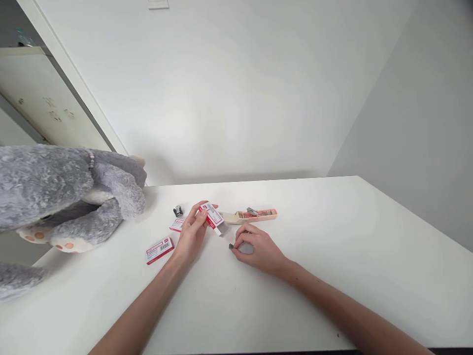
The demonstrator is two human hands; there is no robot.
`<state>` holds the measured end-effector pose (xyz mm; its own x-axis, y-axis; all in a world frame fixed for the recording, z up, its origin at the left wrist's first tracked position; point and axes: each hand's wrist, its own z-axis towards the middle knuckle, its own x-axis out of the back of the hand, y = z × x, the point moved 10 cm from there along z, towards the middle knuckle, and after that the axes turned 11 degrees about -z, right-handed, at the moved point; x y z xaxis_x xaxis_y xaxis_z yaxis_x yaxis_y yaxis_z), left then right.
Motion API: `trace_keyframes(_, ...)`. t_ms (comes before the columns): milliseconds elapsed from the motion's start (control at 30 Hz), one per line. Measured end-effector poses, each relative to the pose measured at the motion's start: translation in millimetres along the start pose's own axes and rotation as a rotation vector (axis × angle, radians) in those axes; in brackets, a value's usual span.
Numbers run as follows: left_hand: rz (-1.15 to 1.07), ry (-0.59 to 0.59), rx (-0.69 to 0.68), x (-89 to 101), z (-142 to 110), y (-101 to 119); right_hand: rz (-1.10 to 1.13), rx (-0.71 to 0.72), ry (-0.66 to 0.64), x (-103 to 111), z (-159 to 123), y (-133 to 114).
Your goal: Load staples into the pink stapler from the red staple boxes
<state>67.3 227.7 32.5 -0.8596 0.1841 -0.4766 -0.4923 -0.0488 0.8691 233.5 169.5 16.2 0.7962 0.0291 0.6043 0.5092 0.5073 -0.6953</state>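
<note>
My left hand (pixel 194 229) is closed around a small red-and-white cardboard box (pixel 213 215), tilted with its open end facing down and to the right. Just right of that opening, my right hand (pixel 254 246) pinches a small dark grey piece (pixel 231 246), perhaps a strip of staples, close above the table. A second red-and-white box (pixel 159 250) lies to the left of my left wrist. Another similar box (pixel 176 225) shows partly behind my left hand. Print on the boxes is too small to read.
Behind my hands lies a long pink and cream case (pixel 266 214), opened, with a metallic item (pixel 252 211) on it. A small black object (pixel 178 211) sits at the back left. A large grey plush toy (pixel 74 192) leans over the left side of the white table (pixel 332 276).
</note>
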Motion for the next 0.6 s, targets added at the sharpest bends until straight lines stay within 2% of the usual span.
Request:
trace_keyframes(167, -0.05, -0.011, 0.017, -0.5, -1, -5, -0.001, 0.004, -0.026, -2, 2, 0)
trace_keyframes(233, -0.061, -0.031, 0.035, -2.5, -2, -7, 0.066, -0.048, -0.032, 0, 4, 2)
trace_keyframes(367, -0.061, -0.096, 0.077, -9.3, -4, -10, 0.406, -0.219, -0.142, -3, 5, 9)
trace_keyframes(500, -0.035, -0.11, 0.069, -10.9, -5, -10, 0.735, -0.251, -0.221, -7, 5, 4)
trace_keyframes(600, -0.011, -0.139, 0.078, -13.0, -5, -12, 0.829, -0.268, -0.212, -7, 5, 5)
